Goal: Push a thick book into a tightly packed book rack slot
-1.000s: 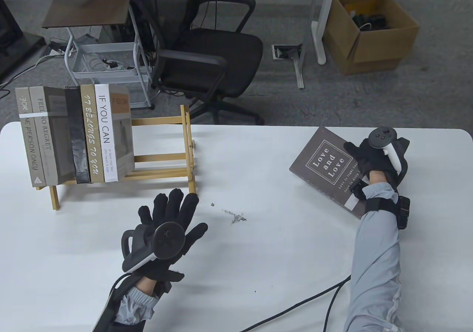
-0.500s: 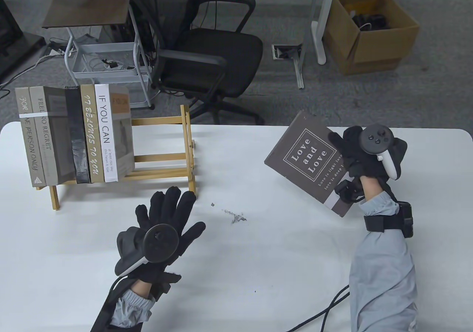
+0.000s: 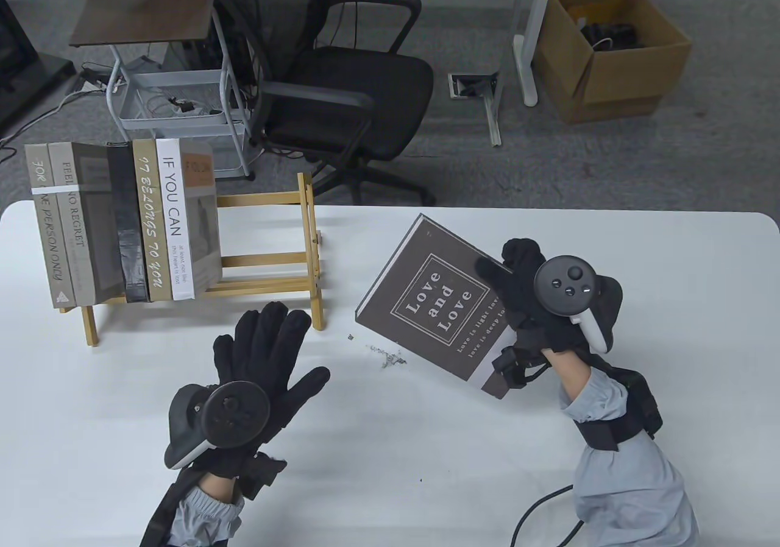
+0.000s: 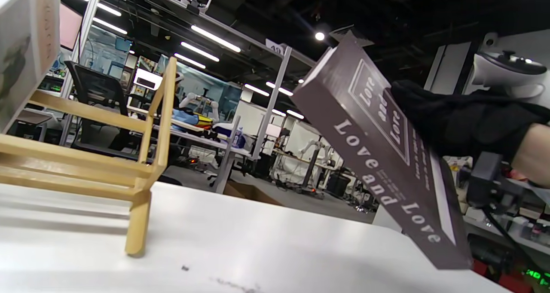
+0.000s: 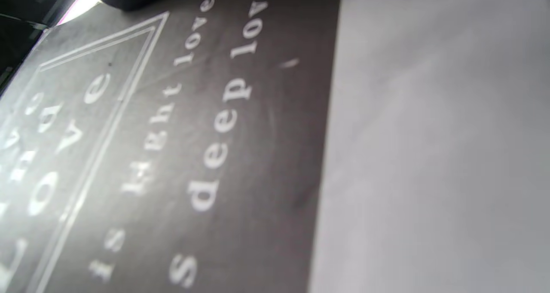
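The right hand (image 3: 536,303) grips the "Love and Love" book (image 3: 432,303), its fingers under the cover hidden. At 8 o'clock, the left hand (image 3: 256,364) lies spread, holding nothing.

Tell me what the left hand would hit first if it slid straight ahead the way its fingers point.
Probably the wooden rack: the left hand lies open, its fingers aimed up and slightly right at the rack's near right leg. Its height above the table is unclear, so it might pass just beside the leg.
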Demonstrator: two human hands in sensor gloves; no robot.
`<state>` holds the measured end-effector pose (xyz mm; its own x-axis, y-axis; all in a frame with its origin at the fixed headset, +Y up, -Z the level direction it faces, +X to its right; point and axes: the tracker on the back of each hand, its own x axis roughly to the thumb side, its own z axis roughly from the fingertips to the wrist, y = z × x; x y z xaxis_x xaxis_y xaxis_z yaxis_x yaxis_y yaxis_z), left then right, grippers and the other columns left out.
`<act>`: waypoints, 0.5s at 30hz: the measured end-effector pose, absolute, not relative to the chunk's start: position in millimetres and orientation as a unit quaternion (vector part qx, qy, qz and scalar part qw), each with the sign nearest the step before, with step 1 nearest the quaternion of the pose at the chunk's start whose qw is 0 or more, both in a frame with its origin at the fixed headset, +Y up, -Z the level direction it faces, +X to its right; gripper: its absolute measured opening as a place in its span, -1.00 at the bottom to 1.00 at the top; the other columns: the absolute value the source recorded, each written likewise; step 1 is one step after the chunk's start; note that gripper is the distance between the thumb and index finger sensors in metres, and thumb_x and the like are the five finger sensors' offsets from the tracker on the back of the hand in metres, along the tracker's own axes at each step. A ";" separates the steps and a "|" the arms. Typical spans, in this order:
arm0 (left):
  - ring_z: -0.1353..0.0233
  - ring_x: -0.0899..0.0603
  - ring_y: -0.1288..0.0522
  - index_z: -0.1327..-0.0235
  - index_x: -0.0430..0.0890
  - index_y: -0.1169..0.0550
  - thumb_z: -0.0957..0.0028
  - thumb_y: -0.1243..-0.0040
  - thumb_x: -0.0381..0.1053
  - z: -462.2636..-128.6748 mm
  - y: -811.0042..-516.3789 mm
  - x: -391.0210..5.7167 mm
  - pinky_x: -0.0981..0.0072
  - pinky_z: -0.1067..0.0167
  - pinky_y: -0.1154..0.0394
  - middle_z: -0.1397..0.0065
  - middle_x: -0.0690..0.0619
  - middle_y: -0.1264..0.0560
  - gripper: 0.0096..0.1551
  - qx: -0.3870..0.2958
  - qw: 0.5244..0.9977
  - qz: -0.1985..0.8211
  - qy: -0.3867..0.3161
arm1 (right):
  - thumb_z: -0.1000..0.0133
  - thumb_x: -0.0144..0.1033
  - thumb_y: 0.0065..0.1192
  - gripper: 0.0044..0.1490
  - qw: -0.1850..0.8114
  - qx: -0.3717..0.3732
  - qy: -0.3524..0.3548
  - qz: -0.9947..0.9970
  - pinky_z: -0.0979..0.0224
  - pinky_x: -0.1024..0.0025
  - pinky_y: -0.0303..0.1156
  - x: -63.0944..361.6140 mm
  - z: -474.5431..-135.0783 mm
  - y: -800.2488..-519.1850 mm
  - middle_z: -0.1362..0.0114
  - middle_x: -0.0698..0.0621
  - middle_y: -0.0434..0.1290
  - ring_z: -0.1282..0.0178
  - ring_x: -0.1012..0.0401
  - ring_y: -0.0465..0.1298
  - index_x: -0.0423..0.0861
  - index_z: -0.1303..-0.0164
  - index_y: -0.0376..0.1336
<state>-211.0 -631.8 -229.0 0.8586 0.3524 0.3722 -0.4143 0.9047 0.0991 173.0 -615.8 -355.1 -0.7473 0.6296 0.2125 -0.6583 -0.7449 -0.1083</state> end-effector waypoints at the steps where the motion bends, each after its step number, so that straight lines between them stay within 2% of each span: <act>1: -0.76 -0.62 0.05 -0.85 0.10 0.20 -0.41 0.20 0.50 -228.1 -630.8 -211.7 -0.72 -0.48 0.08 -0.90 -0.30 0.10 -0.04 0.094 0.958 0.205 -0.178 | -0.21 0.20 -0.05 0.02 0.352 0.087 -0.091 0.928 -0.42 -0.49 0.01 167.6 -349.8 -616.1 -0.38 -0.37 0.35 -0.24 -0.29 0.39 -0.42 -0.52 0.02; 15: -0.72 -0.60 -0.12 -0.84 0.17 0.14 -0.40 0.11 0.49 -222.9 -622.3 -217.5 -0.60 -0.53 -0.12 -0.87 -0.31 0.00 -0.06 0.095 0.934 0.268 -0.215 | -0.23 0.19 -0.06 0.03 0.396 0.148 -0.107 0.900 -0.40 -0.50 0.01 116.2 -288.8 -609.6 -0.39 -0.38 0.33 -0.25 -0.30 0.37 -0.44 -0.53 -0.01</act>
